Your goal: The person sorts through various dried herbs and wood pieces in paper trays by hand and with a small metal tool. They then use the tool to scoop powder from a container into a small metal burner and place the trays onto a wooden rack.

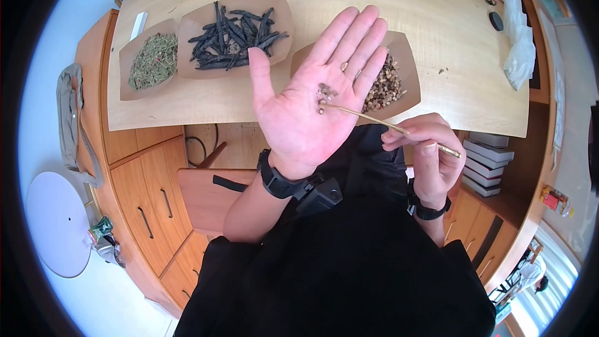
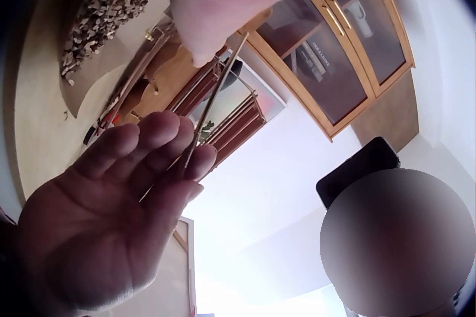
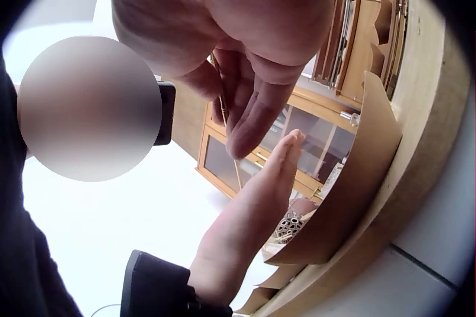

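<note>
In the head view, small brown pieces (image 1: 327,92) are borne on the open left grip (image 1: 306,109), fingers straight; they are met by a metal rod (image 1: 368,117), pinched in the right grip (image 1: 437,150). Chips (image 1: 388,87) are held in a tray (image 1: 408,65) on the counter (image 1: 462,37). In the left wrist view, the rod is thumb-pinched. In the right, it is partly hidden.

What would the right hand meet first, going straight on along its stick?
Likely the left hand: the stick in the right hand points at the bits on that palm. Depth is unclear; it may pass above.
</note>
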The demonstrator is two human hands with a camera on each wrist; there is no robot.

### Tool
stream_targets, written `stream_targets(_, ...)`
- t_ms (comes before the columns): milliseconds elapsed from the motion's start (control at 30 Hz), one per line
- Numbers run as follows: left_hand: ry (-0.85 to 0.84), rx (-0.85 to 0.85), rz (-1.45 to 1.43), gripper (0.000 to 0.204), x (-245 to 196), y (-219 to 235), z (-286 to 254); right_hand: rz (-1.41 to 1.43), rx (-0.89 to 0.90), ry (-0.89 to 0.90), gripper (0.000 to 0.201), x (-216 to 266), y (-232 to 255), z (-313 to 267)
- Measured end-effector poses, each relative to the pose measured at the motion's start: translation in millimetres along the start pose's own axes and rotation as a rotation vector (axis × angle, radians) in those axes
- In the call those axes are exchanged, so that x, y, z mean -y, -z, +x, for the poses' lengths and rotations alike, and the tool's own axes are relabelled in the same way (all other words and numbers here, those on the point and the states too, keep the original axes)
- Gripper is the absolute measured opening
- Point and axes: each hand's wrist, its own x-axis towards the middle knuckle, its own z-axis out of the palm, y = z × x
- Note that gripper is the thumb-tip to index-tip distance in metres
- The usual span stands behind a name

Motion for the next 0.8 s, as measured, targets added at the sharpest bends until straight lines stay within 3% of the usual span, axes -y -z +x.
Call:
stream_targets(167,-0.005,-0.015,0.026,0.103,0,1,0,0.014,-0.012,0.026,0.03,0,1,-1)
stream_targets(333,0.033,-0.111,0.135,0.1,-5,3,1,-0.165,-0.143,0.035,0.025,-5,18,3)
stream_targets(400,-0.022,-0.077,0.708,0.097,-5,8,1,-0.27,-0.194,0.004,0.024,-4,27,4)
stream_targets(433,-0.015,-0.075,0.702,0.097,-5,8,1,-0.277,-0.199,0.003,0.024,-3,31,4)
stream_targets(500,0.001,0.021,1.224,0.094,-5,8,0,-0.301,-0.219,-0.036,0.024,-2,37,4)
stream_targets(567,-0.024,0.048,1.287,0.089,-3,6,-1,-0.319,-0.229,-0.052,0.024,0,39,1)
stream_targets(633,0.005,0.169,1.647,0.08,-7,-3,-3,-0.348,-0.215,-0.062,0.022,2,41,-1)
stream_targets(667,0.0,0.212,1.729,0.059,-15,-5,-3,-0.35,-0.217,-0.061,0.022,3,41,-2)
stream_targets(700,0.0,0.214,1.727,0.059,-19,-11,-4,-0.37,-0.135,-0.042,0.02,5,39,-2)
stream_targets(800,-0.073,0.311,2.181,0.046,-24,-23,-16,-0.414,0.034,-0.051,0.015,12,31,0)
